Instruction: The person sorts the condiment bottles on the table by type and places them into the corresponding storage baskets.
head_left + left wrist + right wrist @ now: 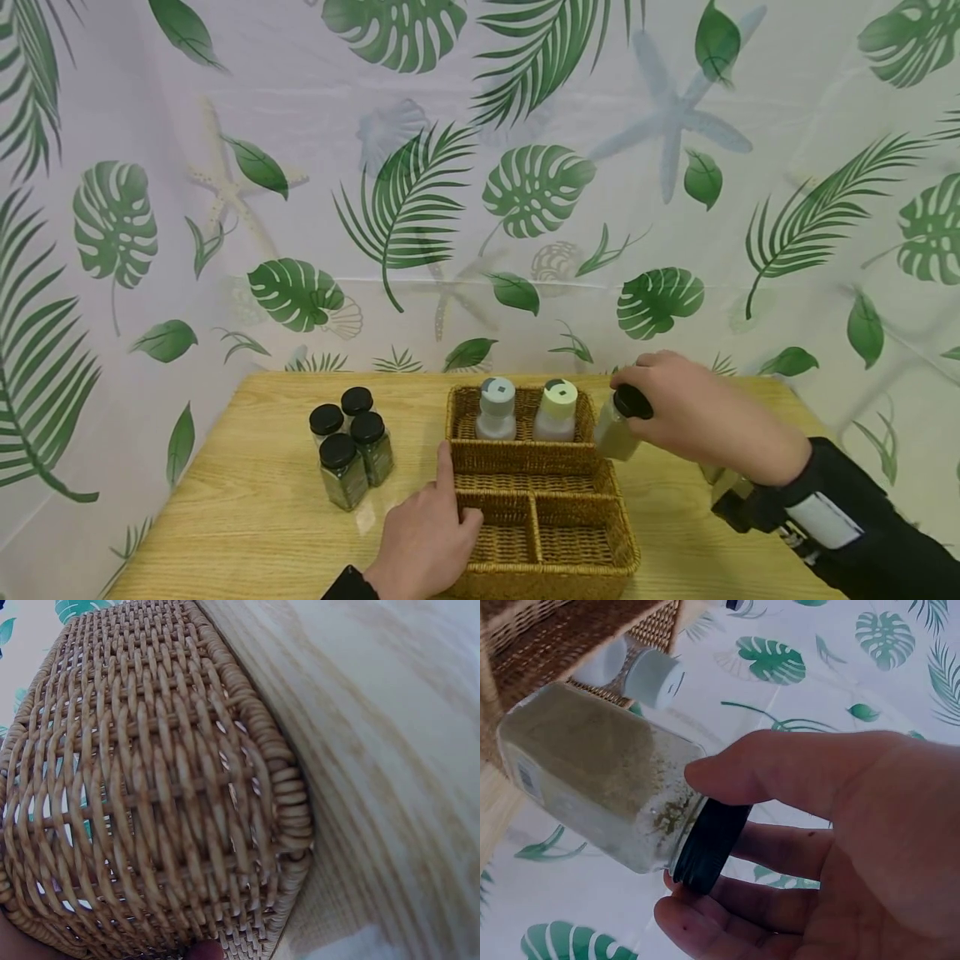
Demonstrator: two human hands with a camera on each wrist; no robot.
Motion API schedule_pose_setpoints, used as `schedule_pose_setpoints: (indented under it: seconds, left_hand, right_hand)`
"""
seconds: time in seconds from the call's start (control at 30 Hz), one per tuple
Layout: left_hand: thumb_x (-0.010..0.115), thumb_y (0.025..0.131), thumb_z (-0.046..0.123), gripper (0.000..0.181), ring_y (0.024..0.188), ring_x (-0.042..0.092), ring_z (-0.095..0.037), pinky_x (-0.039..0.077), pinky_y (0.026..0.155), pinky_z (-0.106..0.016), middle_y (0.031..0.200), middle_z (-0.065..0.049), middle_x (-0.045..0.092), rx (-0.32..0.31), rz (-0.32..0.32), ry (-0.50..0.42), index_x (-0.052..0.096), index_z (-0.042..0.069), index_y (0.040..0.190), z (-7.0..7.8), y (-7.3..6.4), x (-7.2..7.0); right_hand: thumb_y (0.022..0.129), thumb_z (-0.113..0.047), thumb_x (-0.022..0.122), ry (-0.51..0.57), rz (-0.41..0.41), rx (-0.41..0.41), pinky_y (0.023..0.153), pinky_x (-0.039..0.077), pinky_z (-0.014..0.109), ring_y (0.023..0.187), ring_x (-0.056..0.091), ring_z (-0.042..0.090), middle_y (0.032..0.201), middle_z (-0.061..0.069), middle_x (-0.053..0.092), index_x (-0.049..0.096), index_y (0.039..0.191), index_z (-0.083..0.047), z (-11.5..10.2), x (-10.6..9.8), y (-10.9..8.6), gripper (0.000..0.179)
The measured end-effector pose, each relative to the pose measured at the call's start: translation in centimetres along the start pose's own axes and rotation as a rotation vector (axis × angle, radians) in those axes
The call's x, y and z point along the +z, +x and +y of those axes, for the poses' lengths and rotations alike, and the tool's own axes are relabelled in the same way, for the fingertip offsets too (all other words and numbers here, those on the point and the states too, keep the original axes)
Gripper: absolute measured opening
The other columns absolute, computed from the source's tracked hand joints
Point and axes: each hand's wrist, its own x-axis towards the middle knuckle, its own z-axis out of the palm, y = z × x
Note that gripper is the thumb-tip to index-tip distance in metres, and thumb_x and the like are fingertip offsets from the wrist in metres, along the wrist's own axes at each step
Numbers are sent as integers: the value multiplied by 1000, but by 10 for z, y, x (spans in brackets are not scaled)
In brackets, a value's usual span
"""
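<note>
My right hand (693,412) pinches the black lid of a clear spice jar (616,435), which hangs tilted at the right rim of the wicker basket (558,570). Pale greenish powder fills much of that jar, as the right wrist view shows. At the basket's left wall, my left hand (426,533) grips the side, index finger straight along the rim and thumb over the inside. Two shaker bottles, one with a grey cap (498,396) and one with a yellow cap (559,399), stand in the basket's back compartment. Its middle and front compartments hold nothing visible.
Several black-lidded spice jars (367,448) stand in a cluster on the wooden table (247,467), left of the basket. Another small object (711,473) shows partly behind my right wrist. A leaf-patterned cloth (465,208) hangs behind the table.
</note>
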Motion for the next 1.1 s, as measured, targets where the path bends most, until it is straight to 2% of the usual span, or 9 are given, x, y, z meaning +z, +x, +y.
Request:
schedule_pose_setpoints:
  seconds: [0.33,0.6,0.87,1.1]
  left_hand:
    - [41,101,40,81,52,43,-24,25,51,-42,68,-5,50,10,1,-15,-1,10,164,0,2,0]
    - [46,98,37,83,50,42,-25,26,48,-42,70,-6,51,7,8,-33,4,8,163,-2,2,1]
    - [44,100,39,81,53,44,-26,26,50,-43,75,-6,53,9,0,-24,2,9,164,0,3,1]
    - [48,99,40,84,53,48,-27,32,48,-44,79,-8,56,-6,-11,-19,3,9,163,-1,3,0]
  right_hand:
    - [86,-12,74,21,0,-58,66,42,28,78,50,12,94,0,62,71,113,-9,-21,4,13,27]
    - [85,-12,75,3,-9,-108,64,43,25,80,52,13,98,2,63,71,114,-6,-38,14,25,31]
    - [84,-13,76,11,-33,-156,61,41,26,74,48,11,91,-1,60,71,109,-9,-51,29,33,26]
    - [84,-14,76,26,-60,-177,61,39,27,72,47,11,87,-3,58,71,104,-11,-61,45,39,20]
